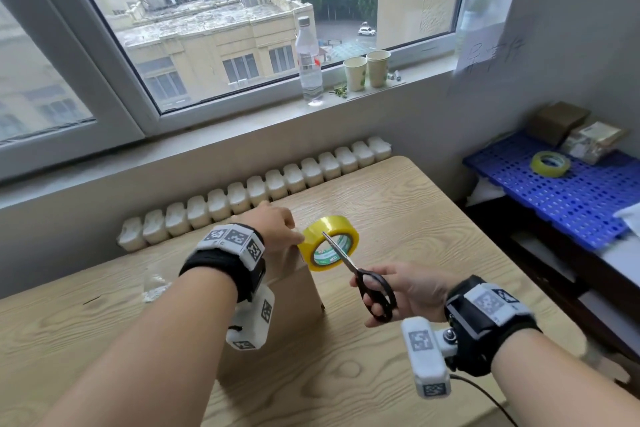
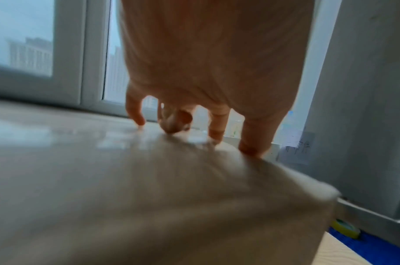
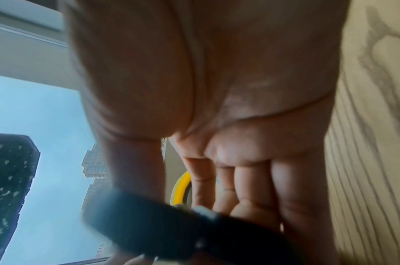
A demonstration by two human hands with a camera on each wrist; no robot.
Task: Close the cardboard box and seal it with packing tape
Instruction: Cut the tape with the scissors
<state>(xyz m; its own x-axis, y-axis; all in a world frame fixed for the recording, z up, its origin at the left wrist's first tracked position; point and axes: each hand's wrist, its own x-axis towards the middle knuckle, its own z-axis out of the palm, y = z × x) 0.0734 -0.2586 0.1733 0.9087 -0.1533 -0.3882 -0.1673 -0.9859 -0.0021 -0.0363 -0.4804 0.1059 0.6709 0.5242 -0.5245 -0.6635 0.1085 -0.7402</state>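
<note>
Cardboard box (image 1: 294,291) sits closed on the counter (image 1: 415,218), centre-near, mostly hidden under the left forearm. Left hand (image 1: 273,227) is on the box top at its far right corner. In the left wrist view the fingers (image 2: 254,141) are bent down with tips pressing the top surface; a glossy streak there looks like tape already laid, though the blur makes that uncertain. Whether thumb and forefinger also pinch the tape end, cannot tell.

Tape roll (image 1: 329,243), yellow, hangs just off the right edge of the box top, on edge, core facing near-right. It sits immediately right of the left fingertips, so a short tape span presumably runs between them; the span itself isn't resolvable.

Right hand (image 1: 401,291) has fingers curled through the black loops of the scissors (image 1: 360,274). Blades look barely parted, tips pointing far-left, lying across the face of the roll.

Key relation: the cut point is the gap between left fingertips and roll, far-left of the right hand, roughly along the blade axis. The tape presumably runs left-right, so the blades would cross it obliquely. The right hand is the cutter; the left only anchors.

Judgement: sealing strip is down, cut pending. Risk: slack tape folds instead of shearing, or the roll drops once freed.
</note>
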